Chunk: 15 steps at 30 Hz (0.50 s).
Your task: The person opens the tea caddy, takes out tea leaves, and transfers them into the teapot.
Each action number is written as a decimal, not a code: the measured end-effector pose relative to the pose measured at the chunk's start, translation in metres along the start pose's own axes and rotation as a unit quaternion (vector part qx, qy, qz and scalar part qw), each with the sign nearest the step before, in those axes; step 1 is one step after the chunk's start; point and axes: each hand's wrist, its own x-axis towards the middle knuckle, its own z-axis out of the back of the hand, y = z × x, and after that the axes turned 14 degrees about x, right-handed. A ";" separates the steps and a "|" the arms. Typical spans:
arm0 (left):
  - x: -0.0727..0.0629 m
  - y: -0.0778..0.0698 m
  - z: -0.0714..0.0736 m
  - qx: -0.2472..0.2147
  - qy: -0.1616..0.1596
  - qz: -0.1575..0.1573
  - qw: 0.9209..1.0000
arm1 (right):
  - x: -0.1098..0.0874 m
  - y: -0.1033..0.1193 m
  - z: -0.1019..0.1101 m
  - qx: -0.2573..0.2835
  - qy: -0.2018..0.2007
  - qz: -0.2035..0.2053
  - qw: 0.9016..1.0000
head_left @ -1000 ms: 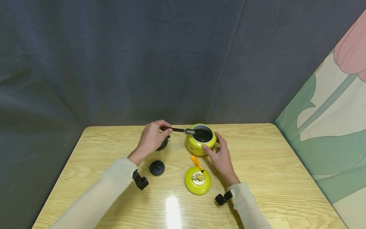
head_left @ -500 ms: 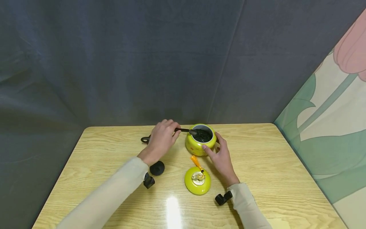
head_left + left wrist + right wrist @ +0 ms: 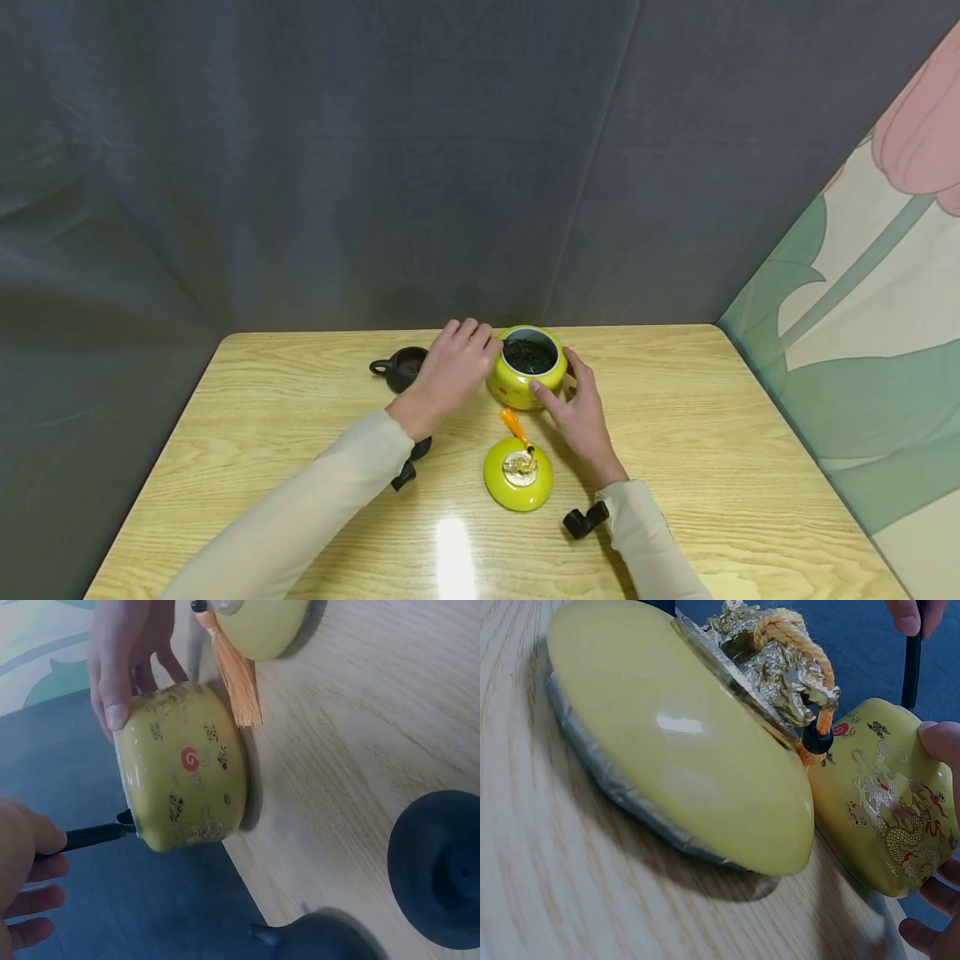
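Left hand [image 3: 453, 368] now nearer the yellow jar [image 3: 517, 389], scoop [image 3: 91, 837] between pinching fingers [image 3: 36, 900], right hand [image 3: 582, 414] gripping the jar's side.

Dark grey curtain [image 3: 420, 167], pale wood table [image 3: 750, 467] with glare [image 3: 455, 558], floral panel [image 3: 862, 333] at right

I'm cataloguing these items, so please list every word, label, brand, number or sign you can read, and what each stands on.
No readable words, brands or numbers anywhere.
Round glossy yellow jar: printed dragon, red swirl and small dark motifs, no legible lettering.
Domed glossy yellow lid with gold metal top: relief too small to tell whether it bears text.
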 end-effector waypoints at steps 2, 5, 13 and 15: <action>0.002 -0.003 -0.002 0.022 -0.004 -0.014 1.000 | 0.000 0.000 0.000 -0.001 0.000 0.000 1.000; 0.004 -0.007 -0.003 0.044 0.003 -0.029 0.999 | 0.000 0.000 0.000 -0.003 0.001 0.000 1.000; 0.018 -0.019 -0.003 0.048 0.069 -0.060 0.995 | 0.000 0.000 0.001 -0.003 0.002 0.001 1.000; 0.021 -0.022 -0.003 0.049 0.090 -0.067 0.993 | 0.000 0.000 0.001 -0.002 0.001 0.002 1.000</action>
